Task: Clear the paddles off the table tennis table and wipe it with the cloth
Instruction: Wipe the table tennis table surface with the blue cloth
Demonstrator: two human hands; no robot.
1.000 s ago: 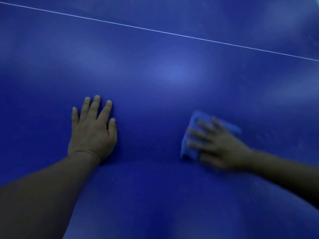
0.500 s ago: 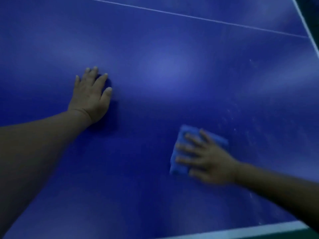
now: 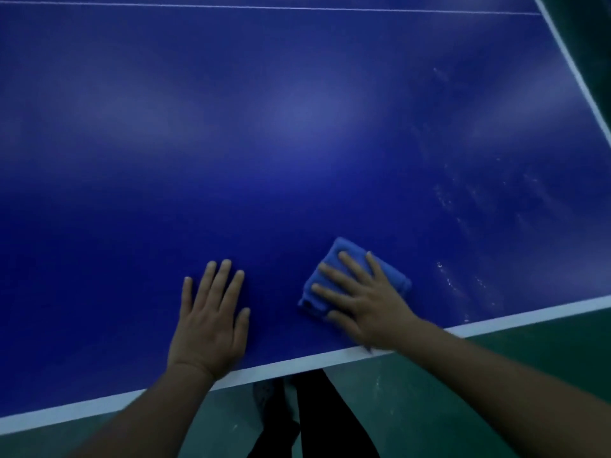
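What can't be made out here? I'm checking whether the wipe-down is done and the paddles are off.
- Paddles: none in the head view; the table runs past the left and top edges, so the rest is unseen.
- Cloth: largely covered by the right hand.
- Surface under the left hand: hidden.
- Pale specks on the right: too small to tell dust from scratches.

R hand flat on cloth, L hand flat on table.
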